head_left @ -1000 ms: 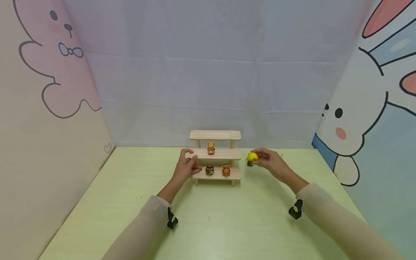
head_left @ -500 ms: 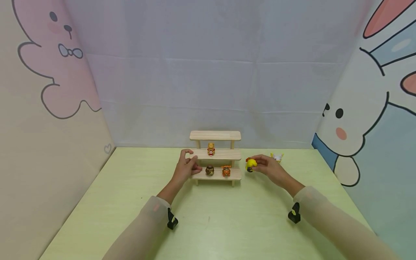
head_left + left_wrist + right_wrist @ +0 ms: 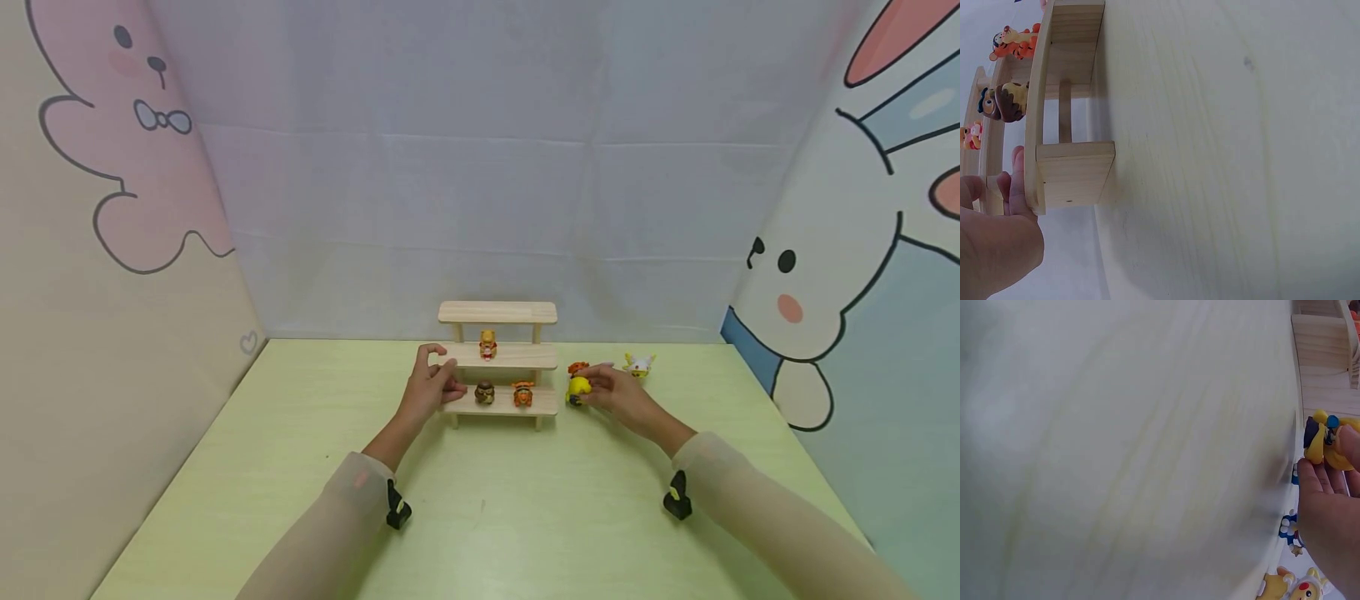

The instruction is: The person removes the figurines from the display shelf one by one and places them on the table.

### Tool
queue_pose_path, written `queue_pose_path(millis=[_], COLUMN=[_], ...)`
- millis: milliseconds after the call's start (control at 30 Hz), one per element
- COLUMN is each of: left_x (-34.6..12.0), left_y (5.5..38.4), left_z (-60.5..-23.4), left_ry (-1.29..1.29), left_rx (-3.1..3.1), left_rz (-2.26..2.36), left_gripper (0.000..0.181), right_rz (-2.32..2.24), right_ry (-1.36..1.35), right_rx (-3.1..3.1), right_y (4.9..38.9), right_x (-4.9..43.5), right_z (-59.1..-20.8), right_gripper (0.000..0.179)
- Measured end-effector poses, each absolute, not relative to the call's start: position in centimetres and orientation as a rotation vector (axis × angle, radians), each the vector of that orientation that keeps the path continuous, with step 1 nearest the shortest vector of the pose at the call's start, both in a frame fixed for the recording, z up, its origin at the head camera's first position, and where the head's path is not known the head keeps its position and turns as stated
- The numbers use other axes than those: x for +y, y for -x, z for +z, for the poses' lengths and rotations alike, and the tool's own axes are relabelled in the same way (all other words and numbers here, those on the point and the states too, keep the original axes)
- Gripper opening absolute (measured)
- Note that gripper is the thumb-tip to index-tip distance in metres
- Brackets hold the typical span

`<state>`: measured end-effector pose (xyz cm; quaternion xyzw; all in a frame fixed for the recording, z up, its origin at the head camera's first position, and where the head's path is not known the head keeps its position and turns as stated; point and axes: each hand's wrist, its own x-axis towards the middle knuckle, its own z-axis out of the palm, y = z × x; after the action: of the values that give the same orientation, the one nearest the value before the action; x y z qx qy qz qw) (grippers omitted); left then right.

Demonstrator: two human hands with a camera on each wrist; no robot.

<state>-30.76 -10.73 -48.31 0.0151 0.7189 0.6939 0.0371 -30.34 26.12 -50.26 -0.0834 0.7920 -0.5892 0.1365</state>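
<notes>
Near edge: two pale sleeves (image 3: 318, 529), black cam (image 3: 398, 510) at each wrist, both over the table (image 3: 480, 508). Right hand (image 3: 626, 398) pinches the yellow figure (image 3: 577, 390) between thumb and fingers, just right of the rack (image 3: 498, 403), level with its bottom shelf. Can't tell if its base touches the table. Left hand (image 3: 431, 387) grasps the rack's left end: thumb and forefinger at middle shelf, other fingers on bottom shelf. Bottom shelf: owl (image 3: 484, 392) left, tiger (image 3: 522, 394) right. Middle shelf: bear (image 3: 488, 344). Just behind the yellow figure, an orange-red thing (image 3: 577, 367), partly hidden. Right wrist view also has a blue figure (image 3: 1288, 528) past the hand. Back right: white-yellow figure (image 3: 639, 365) on table. Farthest: pale backdrop (image 3: 480, 183), cartoon walls either side.
</notes>
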Motion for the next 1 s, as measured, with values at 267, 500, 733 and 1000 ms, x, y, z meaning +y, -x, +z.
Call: queue_pose_path(millis=[267, 500, 733, 1000], left_x=[-10.65, -10.72, -10.77, -10.74], left_y=[30.70, 30.61, 30.59, 30.44], left_z=[-48.22, -48.21, -48.11, -48.08], left_ry=[-0.039, -0.043, -0.054, -0.044], left_rx=[2.206, 2.203, 2.216, 2.216], left_rz=[2.132, 2.134, 2.118, 2.120], left_gripper=[0.027, 0.027, 0.036, 0.032], right_rz=[-1.711, -1.682, -1.666, -1.605], right_ry=[0.245, 0.283, 0.295, 0.279], right_rx=[2.295, 2.321, 2.330, 2.385], right_y=[30.37, 30.27, 30.13, 30.09], right_x=[26.16, 25.97, 25.92, 25.95], right_z=[-50.89, -50.89, -50.55, -50.56], right_gripper=[0.041, 0.041, 0.042, 0.042])
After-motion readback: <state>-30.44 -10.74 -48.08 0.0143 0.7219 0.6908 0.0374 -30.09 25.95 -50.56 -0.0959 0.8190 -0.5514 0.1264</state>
